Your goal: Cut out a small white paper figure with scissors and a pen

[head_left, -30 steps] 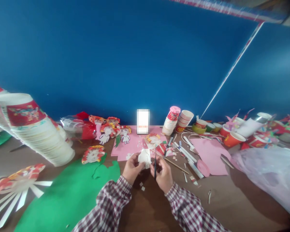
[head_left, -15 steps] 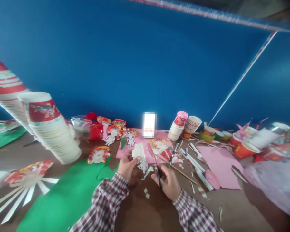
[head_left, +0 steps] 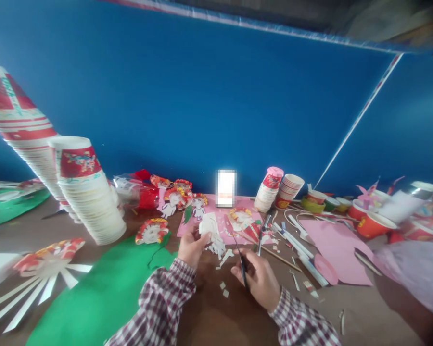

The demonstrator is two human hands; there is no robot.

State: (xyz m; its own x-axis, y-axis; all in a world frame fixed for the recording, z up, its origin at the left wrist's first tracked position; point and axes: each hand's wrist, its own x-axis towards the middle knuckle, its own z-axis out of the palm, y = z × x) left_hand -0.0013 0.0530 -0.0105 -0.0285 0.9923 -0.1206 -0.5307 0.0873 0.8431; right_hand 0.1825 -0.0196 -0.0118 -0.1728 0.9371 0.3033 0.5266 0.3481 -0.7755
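Observation:
My left hand (head_left: 192, 246) pinches a white paper cutout (head_left: 210, 226) by its left edge, above the brown table. The cutout's lower end is cut into small strips or shapes. In my right hand (head_left: 258, 274), closed fingers hold a slim dark tool with a thin pointed end (head_left: 242, 266). Its tip points up and away from me, just right of the cutout and apart from it. White paper scraps (head_left: 226, 257) lie between the hands. Behind them is a pink sheet (head_left: 222, 199) with a paper figure (head_left: 198, 211) and a ring-shaped red and yellow piece (head_left: 241, 217) on it.
Tall paper cup stacks (head_left: 90, 192) stand at left, near a green sheet (head_left: 94, 293). Smaller cup stacks (head_left: 267, 190) stand behind my right hand. Pens or sticks (head_left: 296, 245), another pink sheet (head_left: 341, 250) and a plastic bag (head_left: 414, 269) lie at right. A blue wall (head_left: 216, 96) rises behind.
The view has shifted slightly, so most things sit a little further right. My right hand has drawn a little away from the cutout with the slim dark tool. My left hand keeps its pinch.

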